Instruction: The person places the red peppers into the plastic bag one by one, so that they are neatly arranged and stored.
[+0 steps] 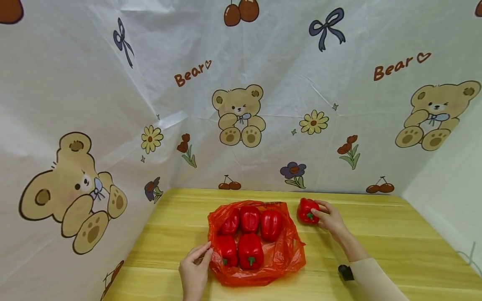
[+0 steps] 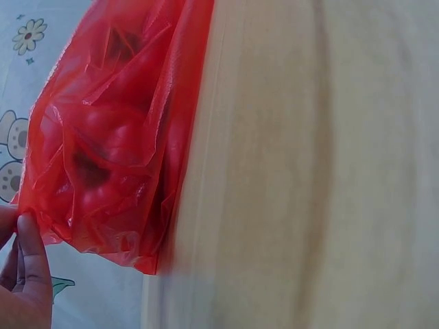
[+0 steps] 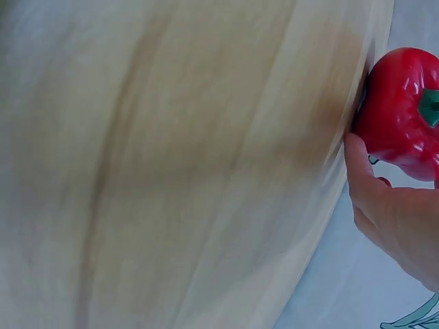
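An orange-red plastic bag lies with its mouth spread wide on the table, several red bell peppers inside it. My left hand pinches the bag's left rim between thumb and fingers; the left wrist view shows the same pinch at the edge of the bag. To the right of the bag, my right hand grips a single red bell pepper from its right side. In the right wrist view this pepper shows its green stem, with fingers around its lower side.
The light wooden table meets a white printed cloth at the back and left. A black band sits at the right sleeve. A thin cable shows at the far right.
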`<state>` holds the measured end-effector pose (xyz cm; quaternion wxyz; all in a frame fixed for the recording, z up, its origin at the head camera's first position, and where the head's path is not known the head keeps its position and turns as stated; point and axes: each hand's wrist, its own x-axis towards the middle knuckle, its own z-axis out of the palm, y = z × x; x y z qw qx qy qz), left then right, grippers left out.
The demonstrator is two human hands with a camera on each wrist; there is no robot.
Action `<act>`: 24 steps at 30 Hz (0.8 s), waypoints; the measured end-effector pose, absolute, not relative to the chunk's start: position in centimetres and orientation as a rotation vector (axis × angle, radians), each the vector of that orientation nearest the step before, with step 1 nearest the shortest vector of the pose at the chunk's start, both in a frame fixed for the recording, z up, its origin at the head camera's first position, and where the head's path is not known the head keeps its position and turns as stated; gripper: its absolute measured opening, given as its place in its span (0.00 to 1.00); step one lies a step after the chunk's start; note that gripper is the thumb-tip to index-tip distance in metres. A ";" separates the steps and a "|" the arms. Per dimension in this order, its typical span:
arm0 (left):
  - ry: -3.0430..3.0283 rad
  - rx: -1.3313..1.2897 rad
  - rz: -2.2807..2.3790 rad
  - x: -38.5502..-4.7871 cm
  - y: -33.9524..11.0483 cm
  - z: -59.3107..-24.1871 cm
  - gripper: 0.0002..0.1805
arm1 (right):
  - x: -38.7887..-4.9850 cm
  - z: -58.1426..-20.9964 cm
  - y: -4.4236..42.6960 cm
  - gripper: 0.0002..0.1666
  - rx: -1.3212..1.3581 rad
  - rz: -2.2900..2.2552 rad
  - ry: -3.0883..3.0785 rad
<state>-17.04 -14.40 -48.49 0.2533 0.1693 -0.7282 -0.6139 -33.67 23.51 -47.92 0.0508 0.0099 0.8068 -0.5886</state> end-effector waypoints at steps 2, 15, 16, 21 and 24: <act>-1.985 0.463 -1.665 -17.0 -14.4 -48.5 0.10 | -33.7 -48.1 23.5 0.36 0.037 -1.807 2.451; -1.964 0.415 -1.641 -17.0 -14.4 -48.7 0.09 | -33.6 -48.6 23.5 0.33 0.064 -1.867 2.426; -1.961 0.407 -1.637 -17.0 -14.4 -48.7 0.09 | -33.6 -48.6 23.5 0.33 0.072 -1.867 2.426; -1.955 0.400 -1.641 -17.0 -14.5 -48.8 0.09 | -33.2 -48.4 23.5 0.34 0.072 -1.861 2.440; -1.956 0.398 -1.646 -17.0 -14.5 -48.7 0.09 | -32.9 -48.1 23.7 0.35 0.076 -1.875 2.448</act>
